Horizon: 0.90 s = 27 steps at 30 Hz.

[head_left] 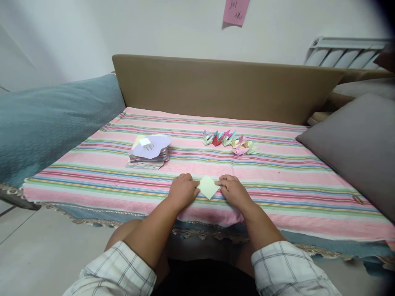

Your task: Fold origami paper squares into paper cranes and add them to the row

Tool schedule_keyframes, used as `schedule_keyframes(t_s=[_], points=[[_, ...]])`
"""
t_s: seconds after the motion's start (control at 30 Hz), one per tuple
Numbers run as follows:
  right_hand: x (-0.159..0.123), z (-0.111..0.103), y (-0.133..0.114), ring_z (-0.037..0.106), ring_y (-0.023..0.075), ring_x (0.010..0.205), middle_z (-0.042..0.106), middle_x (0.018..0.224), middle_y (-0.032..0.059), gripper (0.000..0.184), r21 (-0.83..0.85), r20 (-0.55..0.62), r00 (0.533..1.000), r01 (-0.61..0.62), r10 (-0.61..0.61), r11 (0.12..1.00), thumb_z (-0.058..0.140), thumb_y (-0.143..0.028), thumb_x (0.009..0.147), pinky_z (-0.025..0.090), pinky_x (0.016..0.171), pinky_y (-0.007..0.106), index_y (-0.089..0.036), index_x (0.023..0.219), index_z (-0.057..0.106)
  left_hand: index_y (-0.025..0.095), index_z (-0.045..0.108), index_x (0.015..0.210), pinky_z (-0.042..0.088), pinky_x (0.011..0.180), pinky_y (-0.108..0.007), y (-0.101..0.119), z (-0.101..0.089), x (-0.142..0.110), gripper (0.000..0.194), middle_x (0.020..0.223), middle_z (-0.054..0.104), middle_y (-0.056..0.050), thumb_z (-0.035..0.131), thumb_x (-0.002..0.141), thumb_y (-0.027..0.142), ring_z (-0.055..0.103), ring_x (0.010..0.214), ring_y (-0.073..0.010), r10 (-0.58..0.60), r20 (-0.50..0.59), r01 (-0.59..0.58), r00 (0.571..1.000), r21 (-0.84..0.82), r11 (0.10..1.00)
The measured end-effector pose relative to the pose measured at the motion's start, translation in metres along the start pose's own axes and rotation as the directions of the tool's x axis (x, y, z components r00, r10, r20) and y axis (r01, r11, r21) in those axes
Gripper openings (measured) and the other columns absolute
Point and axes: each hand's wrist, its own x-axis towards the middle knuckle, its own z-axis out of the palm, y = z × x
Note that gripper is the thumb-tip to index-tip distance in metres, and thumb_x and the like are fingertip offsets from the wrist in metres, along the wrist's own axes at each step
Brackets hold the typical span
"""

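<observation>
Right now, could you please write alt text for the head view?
Left hand and right hand touch opposite corners of pale green paper on striped cloth; beyond lie a paper stack and folded paper shapes.

- The person's bare left hand (184, 191) is lying low with its back upward, its fingers bending and its thumb and forefinger pointing inward, close together.
- The bare right hand (233, 191) is facing the left one across a narrow gap, its forefinger pointing inward and its thumb sitting just below.
- The bare left forearm (154, 230) and the bare right forearm (262, 226) are slanting forward and inward, converging toward the hands.
- White, dark-checked cloth sleeves (117, 271) are covering both arms higher up.
- The bare left knee (123, 232) is showing partly beside the left forearm.
</observation>
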Motion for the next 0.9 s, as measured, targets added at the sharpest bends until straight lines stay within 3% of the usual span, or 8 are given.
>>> schedule_keyframes(t_s=[0.07, 0.27, 0.43, 0.53, 0.73, 0.83, 0.9], points=[[0.000, -0.003, -0.007, 0.051, 0.0180, 0.098, 0.062, 0.101, 0.0061, 0.033, -0.002, 0.009, 0.999, -0.030, 0.030, 1.000, 0.045, -0.010, 0.078, 0.039, 0.087, 0.028, -0.020, 0.099, 0.069, 0.025, 0.067, 0.091, 0.040, 0.078, -0.036, 0.000, -0.005, -0.001, 0.025, 0.087, 0.055, -0.007, 0.056, 0.077, 0.042, 0.050, 0.091, -0.0254, 0.001, 0.033, -0.001, 0.999, -0.005, 1.000], [0.005, -0.014, -0.029, 0.055, 0.0160, 0.085, 0.063, 0.091, 0.0050, 0.020, -0.048, 0.061, 0.987, -0.143, 0.146, 0.988, 0.047, -0.025, 0.083, 0.036, 0.068, 0.024, -0.020, 0.087, 0.066, 0.023, 0.064, 0.099, 0.044, 0.078, -0.039, 0.010, -0.014, 0.007, 0.063, 0.100, 0.053, -0.010, 0.064, 0.055, 0.068, 0.049, 0.099, -0.0306, -0.025, 0.157, 0.027, 0.987, -0.007, 1.000], [0.011, -0.018, -0.031, 0.057, 0.0166, 0.077, 0.067, 0.087, 0.0042, 0.030, -0.037, 0.135, 0.954, -0.264, 0.267, 0.964, 0.052, -0.029, 0.081, 0.033, 0.063, 0.024, -0.021, 0.108, 0.060, 0.019, 0.060, 0.104, 0.043, 0.082, -0.043, 0.018, -0.015, 0.007, 0.080, 0.107, 0.049, -0.013, 0.061, 0.048, 0.077, 0.046, 0.104, -0.0331, -0.046, 0.160, 0.051, 0.986, -0.029, 0.998], [0.008, -0.016, -0.029, 0.058, 0.0161, 0.074, 0.067, 0.084, 0.0027, 0.038, 0.005, 0.148, 0.944, -0.300, 0.296, 0.954, 0.056, -0.028, 0.077, 0.034, 0.061, 0.024, -0.021, 0.114, 0.056, 0.020, 0.059, 0.104, 0.042, 0.084, -0.039, 0.017, -0.010, 0.000, 0.075, 0.101, 0.048, -0.009, 0.064, 0.051, 0.073, 0.048, 0.099, -0.0292, -0.036, 0.085, 0.044, 0.996, -0.093, 0.995], [-0.012, 0.000, -0.032, 0.059, 0.0167, 0.070, 0.066, 0.074, -0.0008, 0.047, 0.167, 0.086, 0.961, -0.274, 0.263, 0.947, 0.053, -0.028, 0.077, 0.039, 0.061, 0.025, -0.022, 0.124, 0.048, 0.020, 0.062, 0.094, 0.041, 0.085, -0.034, 0.004, 0.010, -0.013, 0.034, 0.094, 0.045, -0.006, 0.067, 0.068, 0.042, 0.048, 0.093, -0.0226, -0.085, -0.164, 0.050, 0.983, -0.206, 0.977], [-0.011, 0.006, -0.030, 0.058, 0.0204, 0.090, 0.065, 0.095, 0.0055, 0.046, 0.122, -0.042, 0.990, -0.127, 0.133, 0.984, 0.054, -0.026, 0.075, 0.043, 0.078, 0.030, -0.020, 0.120, 0.053, 0.021, 0.063, 0.099, 0.041, 0.085, -0.035, -0.005, 0.017, -0.014, 0.029, 0.093, 0.045, -0.005, 0.064, 0.073, 0.034, 0.048, 0.093, -0.0216, -0.081, -0.214, 0.022, 0.973, -0.263, 0.965], [-0.005, 0.008, -0.027, 0.050, 0.0230, 0.108, 0.057, 0.116, 0.0096, 0.044, 0.096, -0.107, 0.994, 0.016, -0.006, 0.995, 0.057, -0.023, 0.071, 0.038, 0.092, 0.034, -0.018, 0.116, 0.057, 0.023, 0.065, 0.099, 0.041, 0.085, -0.035, -0.010, 0.019, -0.013, 0.027, 0.091, 0.046, -0.005, 0.064, 0.075, 0.033, 0.048, 0.092, -0.0211, -0.045, -0.204, -0.013, 0.978, -0.277, 0.961]])
